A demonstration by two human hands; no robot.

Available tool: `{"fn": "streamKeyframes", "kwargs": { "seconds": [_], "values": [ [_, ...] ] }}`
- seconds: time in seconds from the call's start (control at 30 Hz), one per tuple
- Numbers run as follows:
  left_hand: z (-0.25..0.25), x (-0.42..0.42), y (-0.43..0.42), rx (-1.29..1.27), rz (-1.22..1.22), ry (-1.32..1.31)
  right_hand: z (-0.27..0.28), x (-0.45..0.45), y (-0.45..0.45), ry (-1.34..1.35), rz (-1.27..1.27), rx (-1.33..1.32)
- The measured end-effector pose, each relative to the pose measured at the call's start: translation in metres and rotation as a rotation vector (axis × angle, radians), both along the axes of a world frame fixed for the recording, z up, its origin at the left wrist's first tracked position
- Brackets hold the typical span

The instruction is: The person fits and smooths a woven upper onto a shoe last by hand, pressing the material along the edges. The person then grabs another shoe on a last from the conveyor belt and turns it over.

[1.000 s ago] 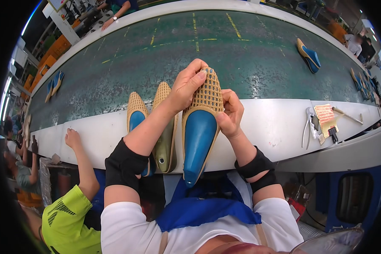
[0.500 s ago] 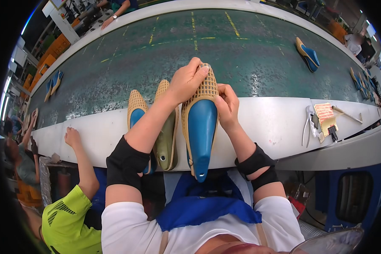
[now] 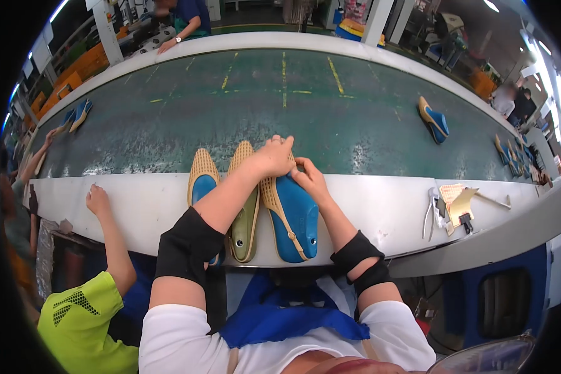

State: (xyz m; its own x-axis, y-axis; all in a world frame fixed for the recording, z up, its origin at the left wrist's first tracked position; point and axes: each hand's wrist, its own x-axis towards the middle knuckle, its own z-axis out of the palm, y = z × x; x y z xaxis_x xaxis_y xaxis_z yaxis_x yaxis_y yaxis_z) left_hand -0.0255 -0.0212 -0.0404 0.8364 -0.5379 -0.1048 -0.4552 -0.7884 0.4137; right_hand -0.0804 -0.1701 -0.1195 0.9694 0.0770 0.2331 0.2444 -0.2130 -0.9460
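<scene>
A tan woven slingback shoe on a blue last (image 3: 293, 212) is tilted on its side in front of me, with its strap and small buckle showing. My left hand (image 3: 275, 156) is closed over the toe, hiding most of it. Against the upper right side of the shoe, my right hand (image 3: 310, 179) grips with bent fingers. Just left of it lies a similar woven shoe on a green last (image 3: 244, 230). Beyond that, partly behind my left forearm, is another woven shoe with a blue last (image 3: 203, 181).
A white ledge (image 3: 374, 212) borders the green conveyor belt (image 3: 199, 118). Pliers (image 3: 429, 213), a clipped card (image 3: 461, 204) and a hammer-like tool (image 3: 493, 198) lie at right. More shoes (image 3: 434, 121) sit on the belt. A co-worker's arm (image 3: 112, 224) rests at left.
The shoe in my hands has rolled onto its side, so its strap and buckle now face up. Both hands remain at its front part. My view has tipped upward.
</scene>
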Motion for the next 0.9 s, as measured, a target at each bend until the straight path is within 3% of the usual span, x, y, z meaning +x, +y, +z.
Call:
{"fn": "streamKeyframes", "kwargs": {
  "seconds": [0.23,0.47,0.6,0.83,0.9],
  "values": [
    [0.005,0.001,0.0,0.061,-0.025,0.046,-0.013,0.004,0.002,0.055,0.066,0.25],
    [-0.008,0.007,-0.001,-0.152,-0.056,-0.165,-0.01,-0.002,-0.004,0.004,0.013,0.2],
    [0.001,0.002,-0.008,-0.22,-0.102,-0.152,0.002,-0.012,-0.007,-0.065,-0.139,0.105],
    [0.004,-0.003,-0.01,-0.023,-0.063,-0.071,0.012,-0.014,-0.008,-0.15,-0.204,0.092],
    [0.011,-0.009,-0.013,0.061,-0.03,-0.003,0.013,-0.015,-0.011,-0.211,-0.213,-0.066]
  ]
}}
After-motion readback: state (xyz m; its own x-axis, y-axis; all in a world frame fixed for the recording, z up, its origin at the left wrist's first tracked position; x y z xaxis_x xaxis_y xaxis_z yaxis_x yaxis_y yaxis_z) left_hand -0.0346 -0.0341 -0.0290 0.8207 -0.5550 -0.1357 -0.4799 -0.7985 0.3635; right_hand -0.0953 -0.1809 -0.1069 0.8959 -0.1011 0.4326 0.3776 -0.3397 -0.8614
